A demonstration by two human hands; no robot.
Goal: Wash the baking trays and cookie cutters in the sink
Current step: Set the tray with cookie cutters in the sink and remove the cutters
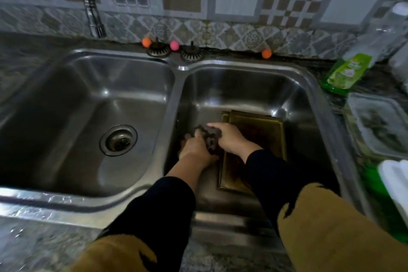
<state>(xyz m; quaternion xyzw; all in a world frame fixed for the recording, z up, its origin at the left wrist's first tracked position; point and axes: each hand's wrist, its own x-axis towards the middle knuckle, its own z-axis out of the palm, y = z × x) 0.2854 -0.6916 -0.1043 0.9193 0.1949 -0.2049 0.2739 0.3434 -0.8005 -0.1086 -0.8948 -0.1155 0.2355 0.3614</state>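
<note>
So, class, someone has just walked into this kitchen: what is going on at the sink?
A person stands at a double stainless-steel sink, working in the right basin. The left hand and right hand together grip a dark, crumpled scrubbing pad or cloth; which one is too blurred to tell. Stacked golden baking trays lie in that basin under the hands. The left basin holds only its drain. A green dish-soap pouch lies on the counter to the right.
</note>
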